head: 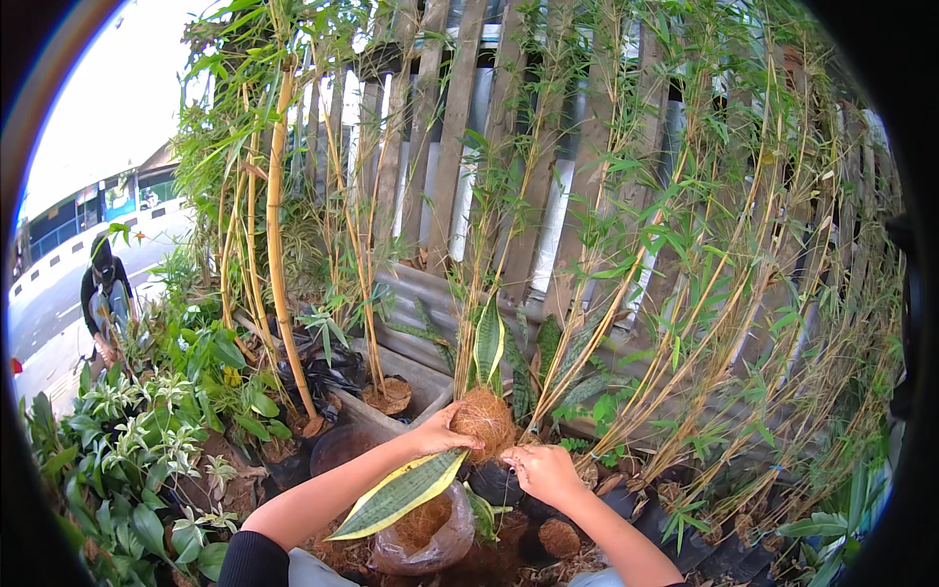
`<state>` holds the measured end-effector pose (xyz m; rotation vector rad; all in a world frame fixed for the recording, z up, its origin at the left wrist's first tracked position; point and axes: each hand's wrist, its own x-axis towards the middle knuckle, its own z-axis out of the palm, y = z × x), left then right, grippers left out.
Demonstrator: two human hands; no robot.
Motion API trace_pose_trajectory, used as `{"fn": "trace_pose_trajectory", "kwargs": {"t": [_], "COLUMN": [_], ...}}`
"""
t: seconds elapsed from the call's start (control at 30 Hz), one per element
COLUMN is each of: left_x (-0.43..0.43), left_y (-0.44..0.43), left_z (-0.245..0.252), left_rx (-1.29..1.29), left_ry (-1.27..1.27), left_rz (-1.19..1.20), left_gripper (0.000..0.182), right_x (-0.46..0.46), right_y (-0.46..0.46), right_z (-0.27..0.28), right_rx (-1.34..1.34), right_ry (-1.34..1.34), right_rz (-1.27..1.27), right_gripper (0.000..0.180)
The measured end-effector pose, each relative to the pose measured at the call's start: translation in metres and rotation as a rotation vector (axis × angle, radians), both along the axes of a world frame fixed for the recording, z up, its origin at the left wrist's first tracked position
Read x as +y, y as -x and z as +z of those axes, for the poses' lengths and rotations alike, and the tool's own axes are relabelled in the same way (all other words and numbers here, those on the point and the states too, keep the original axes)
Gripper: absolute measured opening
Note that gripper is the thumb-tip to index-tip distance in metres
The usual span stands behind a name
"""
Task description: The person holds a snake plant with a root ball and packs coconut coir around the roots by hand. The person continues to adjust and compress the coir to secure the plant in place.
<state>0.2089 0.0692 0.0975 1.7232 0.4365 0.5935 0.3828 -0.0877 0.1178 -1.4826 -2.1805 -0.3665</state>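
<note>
A round ball of brown coconut fibre [483, 424] is gripped on its left side by my left hand [440, 431]. Yellow-edged snake plant leaves [489, 343] rise from the top of the ball, and another long snake plant leaf [411, 487] slants down to the left below my left hand. At the ball's lower right, my right hand [541, 469] has its fingers pinched together near the fibre; what lies between them is too small to tell. A clear plastic bag [447, 547] holding loose coconut fibre [425, 519] stands below, between my forearms.
Potted bamboo stems [276, 220] stand before a wooden slat fence [458, 139] with corrugated sheeting. Leafy plants [147, 440] crowd the left side. A person in dark clothes [106, 286] crouches at the far left beside the road. A small fibre-filled pot [559, 538] sits below my right hand.
</note>
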Motion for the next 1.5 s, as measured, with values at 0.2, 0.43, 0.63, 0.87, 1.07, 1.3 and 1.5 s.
{"fn": "trace_pose_trajectory", "kwargs": {"t": [0.2, 0.43, 0.63, 0.87, 1.07, 1.3, 1.5], "left_x": [0.005, 0.010, 0.006, -0.010, -0.018, -0.015, -0.021], "left_y": [-0.007, 0.008, 0.021, 0.019, 0.019, 0.023, 0.024], "left_z": [0.007, -0.011, -0.012, -0.019, -0.019, -0.029, -0.027], "left_rx": [0.165, 0.103, 0.148, 0.185, 0.210, 0.198, 0.219], "left_ry": [-0.056, -0.045, 0.124, 0.060, -0.153, -0.291, -0.340], "left_rz": [-0.080, -0.092, 0.011, -0.009, -0.082, -0.128, -0.144], "left_gripper": [0.091, 0.085, 0.087, 0.090, 0.086, 0.080, 0.077], "right_x": [0.015, 0.018, 0.008, 0.006, 0.005, 0.001, 0.004], "right_y": [-0.004, 0.006, 0.022, 0.020, 0.009, -0.003, -0.007], "right_z": [0.028, 0.027, 0.012, 0.014, 0.018, 0.026, 0.019], "right_rx": [-0.173, -0.078, 0.072, -0.047, -0.015, 0.114, 0.151], "right_ry": [0.112, 0.225, 0.278, 0.129, 0.039, -0.096, -0.124], "right_rz": [-0.031, -0.007, 0.070, 0.022, 0.007, -0.026, -0.058], "right_gripper": [0.013, 0.016, 0.017, 0.015, 0.014, 0.014, 0.015]}}
